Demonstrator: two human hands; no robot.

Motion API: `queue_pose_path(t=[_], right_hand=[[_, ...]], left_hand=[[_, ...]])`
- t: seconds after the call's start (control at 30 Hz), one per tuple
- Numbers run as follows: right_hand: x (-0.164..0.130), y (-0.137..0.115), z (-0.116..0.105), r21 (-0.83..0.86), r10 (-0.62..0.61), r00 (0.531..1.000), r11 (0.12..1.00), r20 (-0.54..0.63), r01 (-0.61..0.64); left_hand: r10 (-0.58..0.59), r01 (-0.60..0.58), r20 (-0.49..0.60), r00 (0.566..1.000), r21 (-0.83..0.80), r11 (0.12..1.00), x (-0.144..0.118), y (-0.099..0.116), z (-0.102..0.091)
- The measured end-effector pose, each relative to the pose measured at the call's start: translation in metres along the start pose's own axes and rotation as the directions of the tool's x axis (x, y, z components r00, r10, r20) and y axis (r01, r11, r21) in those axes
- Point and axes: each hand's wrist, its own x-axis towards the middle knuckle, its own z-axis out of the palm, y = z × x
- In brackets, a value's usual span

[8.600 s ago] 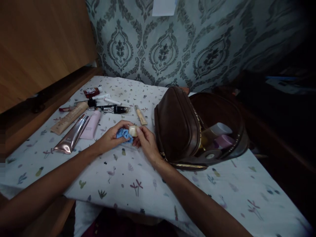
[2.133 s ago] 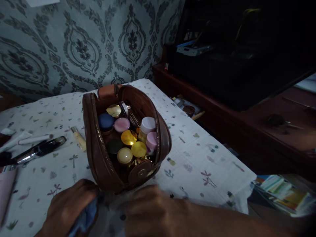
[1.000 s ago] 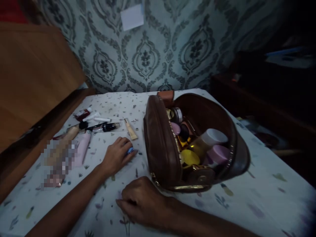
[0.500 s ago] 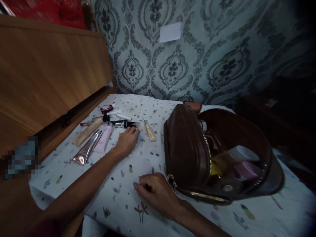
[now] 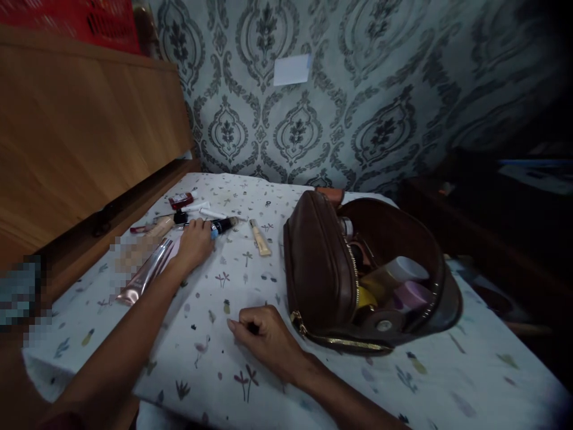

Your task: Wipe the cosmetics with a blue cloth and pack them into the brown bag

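Note:
My left hand (image 5: 196,243) reaches over the cosmetics, fingers curled down beside a black tube (image 5: 224,226). A small blue thing, mostly hidden, shows at its fingertips. Beneath that forearm lie a rose-gold tube (image 5: 145,278) and part of a pink one. A beige tube (image 5: 138,251) is further left, partly blurred out. Apart from these, a small cream-yellow tube (image 5: 259,237) lies on the cloth. My right hand (image 5: 268,340) rests on the table as a loose fist with nothing visible in it, just left of an open brown bag (image 5: 316,269).
Bottles in yellow and pink (image 5: 409,297) stand inside the bag. A red bottle (image 5: 181,200) and white sticks (image 5: 212,213) lie at the back left. A wooden cabinet (image 5: 89,113) borders the left side; patterned wallpaper (image 5: 298,128) covers the wall behind.
My left hand has moved left from beside the cream-yellow tube to the cosmetics, the blue thing moving with it. My right hand keeps its loose fist. The view has shifted slightly.

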Motion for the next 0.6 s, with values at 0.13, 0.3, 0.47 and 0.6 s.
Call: queue_pose_path(t=[0.13,0.3,0.47,0.6], right_hand=[[0.000,-0.001,-0.002,0.024,-0.004,1.000,1.000,0.008,0.004],[0.000,-0.003,-0.005,0.069,0.007,1.000,0.998,0.014,-0.008],[0.001,-0.003,-0.007,0.127,-0.035,0.995,0.991,-0.088,0.046],[0.004,0.002,-0.006,-0.026,-0.128,0.966,0.992,-0.223,0.126]], left_hand=[[-0.004,0.004,0.005,1.000,-0.055,0.998,-0.002,0.001,-0.002],[0.024,-0.028,-0.020,0.999,-0.218,0.975,-0.003,-0.006,-0.007],[0.045,-0.085,-0.099,0.994,-0.454,0.887,0.005,-0.017,-0.012],[0.026,-0.125,-0.166,0.986,-0.619,0.775,0.008,-0.016,-0.018]])
